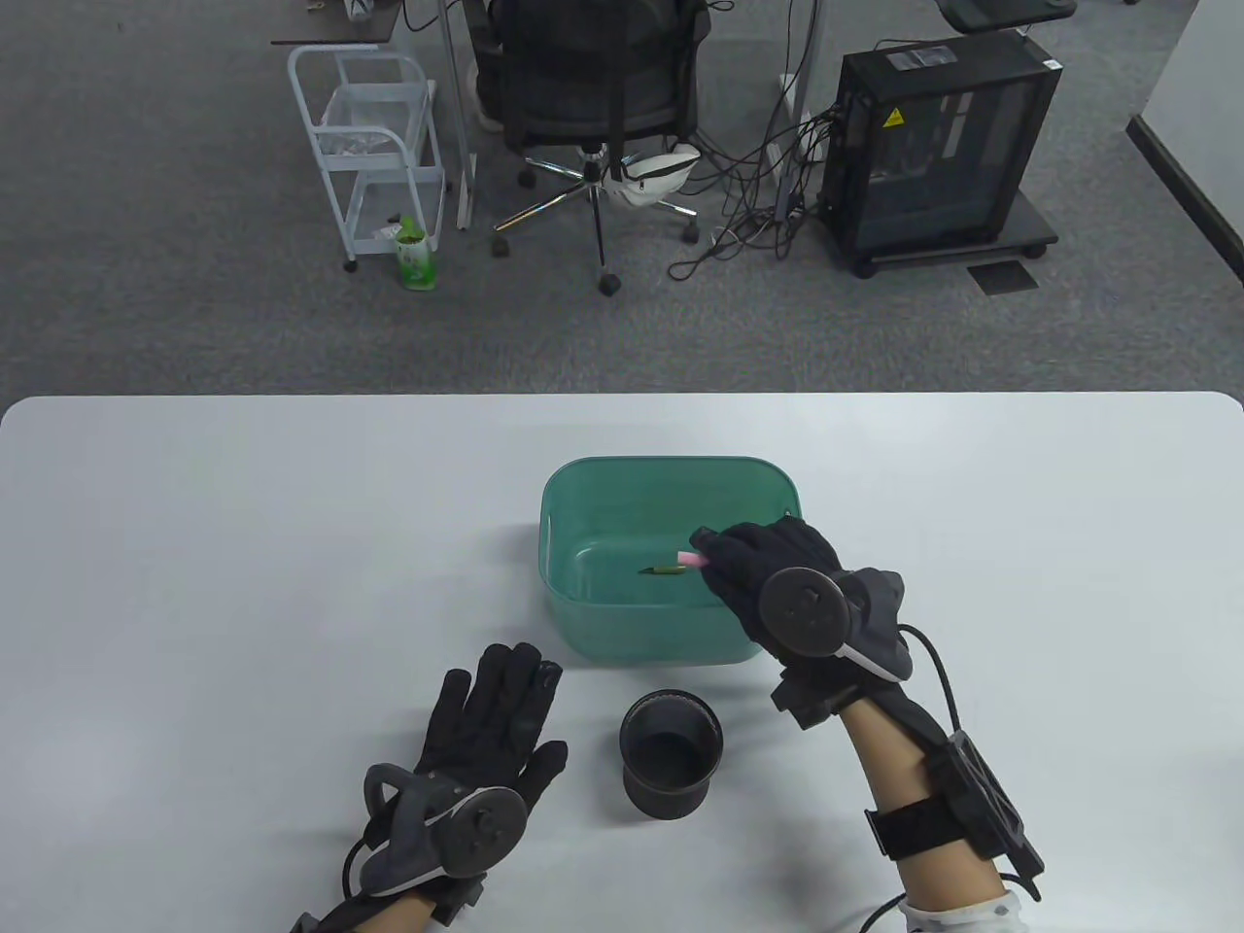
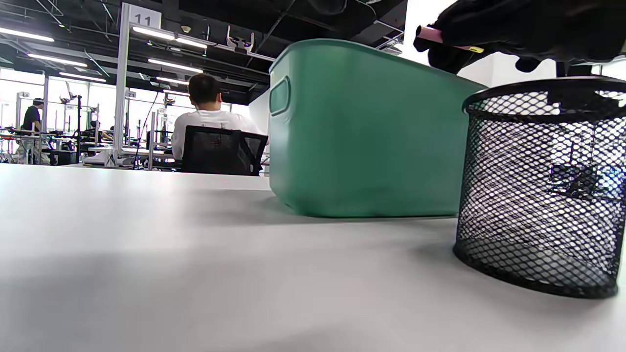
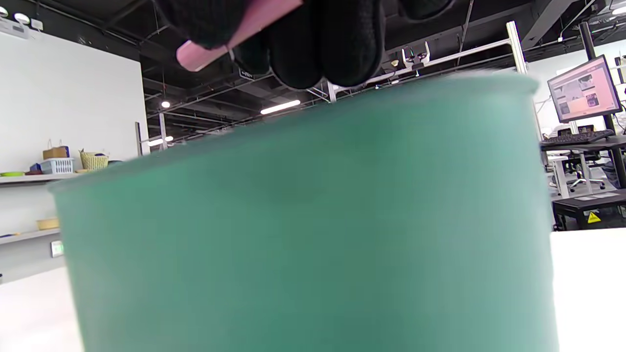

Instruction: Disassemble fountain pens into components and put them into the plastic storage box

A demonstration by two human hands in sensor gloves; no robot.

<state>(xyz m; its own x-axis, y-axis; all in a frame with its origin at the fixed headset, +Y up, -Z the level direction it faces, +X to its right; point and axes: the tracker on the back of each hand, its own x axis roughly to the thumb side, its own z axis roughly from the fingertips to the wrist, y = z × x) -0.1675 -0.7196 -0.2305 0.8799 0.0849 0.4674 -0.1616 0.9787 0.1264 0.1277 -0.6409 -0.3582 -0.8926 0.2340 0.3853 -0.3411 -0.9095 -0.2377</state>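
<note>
Nearest us, the left hand [image 1: 486, 739] lay flat and relaxed on the smooth white table [image 1: 194, 583], beside a black mesh cup [image 1: 671, 750]. Our right hand [image 1: 768, 573] pinched a pink pen part [image 1: 692, 559] over the green plastic box [image 1: 583, 622], where a small greenish piece [image 1: 663, 570], perhaps a nib, lay. Beyond, grey carpet [image 1: 146, 243]; a post [image 2: 123, 73] read "11".
</note>
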